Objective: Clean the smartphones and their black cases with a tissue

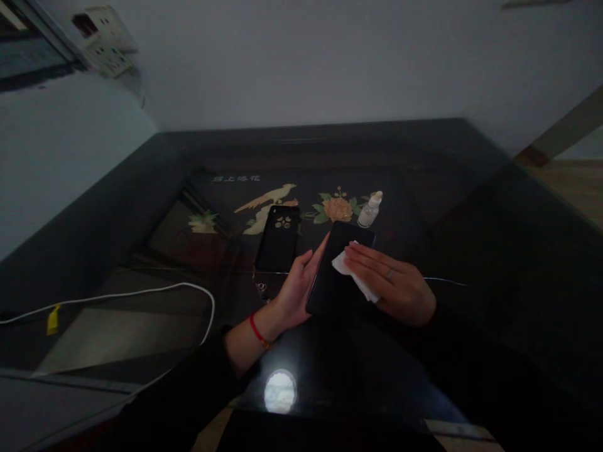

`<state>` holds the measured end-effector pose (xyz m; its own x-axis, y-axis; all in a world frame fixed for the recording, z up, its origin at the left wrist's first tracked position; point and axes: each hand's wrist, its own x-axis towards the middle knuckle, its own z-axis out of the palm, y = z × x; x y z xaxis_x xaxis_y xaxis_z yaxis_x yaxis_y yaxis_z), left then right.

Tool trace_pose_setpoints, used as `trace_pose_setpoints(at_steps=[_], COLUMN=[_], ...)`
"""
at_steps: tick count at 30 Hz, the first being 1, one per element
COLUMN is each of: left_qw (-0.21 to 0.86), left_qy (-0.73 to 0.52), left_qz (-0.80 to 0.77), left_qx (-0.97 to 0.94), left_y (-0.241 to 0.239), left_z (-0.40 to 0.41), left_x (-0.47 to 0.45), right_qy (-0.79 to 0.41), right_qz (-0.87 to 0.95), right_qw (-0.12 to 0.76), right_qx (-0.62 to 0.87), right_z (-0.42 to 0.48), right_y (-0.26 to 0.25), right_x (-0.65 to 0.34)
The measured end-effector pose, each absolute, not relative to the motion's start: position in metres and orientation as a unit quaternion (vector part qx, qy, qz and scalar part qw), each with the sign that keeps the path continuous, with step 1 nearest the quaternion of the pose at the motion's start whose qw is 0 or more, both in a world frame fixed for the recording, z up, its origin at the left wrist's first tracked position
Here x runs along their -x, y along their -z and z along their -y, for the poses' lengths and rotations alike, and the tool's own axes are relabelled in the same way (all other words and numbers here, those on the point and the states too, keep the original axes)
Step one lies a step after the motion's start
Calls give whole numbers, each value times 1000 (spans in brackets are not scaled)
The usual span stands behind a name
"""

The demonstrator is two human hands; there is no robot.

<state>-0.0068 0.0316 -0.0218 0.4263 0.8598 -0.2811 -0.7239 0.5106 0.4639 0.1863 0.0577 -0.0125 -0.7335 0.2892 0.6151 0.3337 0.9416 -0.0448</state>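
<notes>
A black smartphone (pixel 330 282) is gripped along its left edge by my left hand (pixel 296 295), which wears a red bracelet at the wrist. My right hand (pixel 400 285), with a ring on one finger, presses a folded white tissue (pixel 351 273) against the phone's dark face. The fingers of that hand lie together over the tissue. Left of the phone, a black phone case (pixel 277 242) rests on the table with its camera cutouts at the far end. A strap with small metal fittings (pixel 262 287) hangs off the case's near corner.
A small white bottle (pixel 370 210) stands beyond the phone on the dark glossy table (pixel 330 147), which bears a bird and flower pattern. A white cable (pixel 141 290) with a yellow tag (pixel 53 319) loops across the left. Wall sockets (pixel 107 41) are at upper left.
</notes>
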Motion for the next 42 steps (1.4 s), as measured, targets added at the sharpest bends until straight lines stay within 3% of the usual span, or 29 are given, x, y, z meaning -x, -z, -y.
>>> trace_pose_setpoints(at_steps=[6,14,21,27,32,38,42], left_qw=[838,867,841,857,845,850,840], left_qy=[-464,-424,-456,-431,-433,-438,-457], left_qz=[-246,-212,-238,-215,-251,-229,-241], left_qx=[-147,-154,-167,-182,-189,-185,-166], left_y=[22,17,21,19,23,16,16], left_z=[-31,-26,-29,-26,-23,-25,-28], left_x=[7,5,6,4,3,4,6], right_qy=[34,64,62,73,62,77,57], right_qz=[953,897,941,891,920,899,922], right_qw=[290,362,313,373,346,366,345], right_qx=[75,244,115,247,173,227,167], right_z=[-41,-79,-59,-75,-68,-76,-71], right_y=[14,10,10,9,7,6,12], right_x=[-176,-204,-188,-202,-192,-206,-205])
